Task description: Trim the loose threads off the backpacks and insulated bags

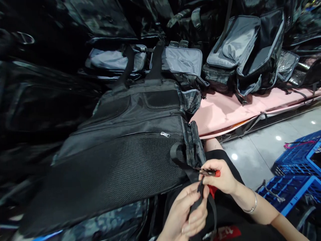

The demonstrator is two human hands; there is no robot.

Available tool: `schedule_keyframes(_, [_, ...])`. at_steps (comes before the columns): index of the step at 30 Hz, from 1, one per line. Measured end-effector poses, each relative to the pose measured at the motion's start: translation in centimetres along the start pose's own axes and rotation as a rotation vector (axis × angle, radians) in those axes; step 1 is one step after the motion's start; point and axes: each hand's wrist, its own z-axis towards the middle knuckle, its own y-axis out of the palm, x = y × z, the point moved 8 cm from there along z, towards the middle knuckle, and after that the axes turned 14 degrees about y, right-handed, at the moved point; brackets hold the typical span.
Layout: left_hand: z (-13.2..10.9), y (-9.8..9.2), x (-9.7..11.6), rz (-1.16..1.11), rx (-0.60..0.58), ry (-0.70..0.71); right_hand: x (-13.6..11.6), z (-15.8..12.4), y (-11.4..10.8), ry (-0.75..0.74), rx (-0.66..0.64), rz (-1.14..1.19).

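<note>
A large black backpack (125,134) lies flat in front of me, its mesh panel and a silver zipper pull (165,134) facing up. A black webbing strap (184,162) runs from its right edge down to my hands. My left hand (187,214) is closed around the strap's lower part. My right hand (220,177) is closed on small red-handled snips (210,172), whose blades meet the strap just above my left hand. A silver bangle sits on my right wrist.
Grey and black backpacks (240,50) are stacked on a pink-covered table (225,110) at the back right. Dark bags fill the left side. Blue plastic crates (298,167) stand on the shiny tiled floor at the right.
</note>
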Motion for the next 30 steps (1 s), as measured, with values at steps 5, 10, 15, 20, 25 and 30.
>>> schedule_keyframes(5, [-1.1,-2.1,4.6,0.545,0.318,0.499,0.2,0.1,-0.9,0.071,0.114,0.043])
schedule_keyframes(10, [-2.2,-2.8,6.9,0.862,0.412,0.688,0.3,-0.2,-0.7,0.049,0.133,-0.067])
schedule_keyframes(15, [-2.0,-3.8,7.4,0.763,0.451,0.628,-1.3,-1.4,-1.6,-0.19,0.18,-0.268])
schedule_keyframes(20, [-2.1,-3.9,7.8,0.8,0.449,0.625,-4.8,-4.2,-1.2,-0.712,0.3,-0.726])
schedule_keyframes(25, [-2.2,-4.1,7.9,0.832,0.452,0.646,-4.8,-4.6,-0.3,-0.805,0.271,-1.002])
schedule_keyframes(30, [-2.1,-4.1,7.5,0.824,0.433,0.601,-4.7,-4.4,-0.3,-0.799,0.213,-1.042])
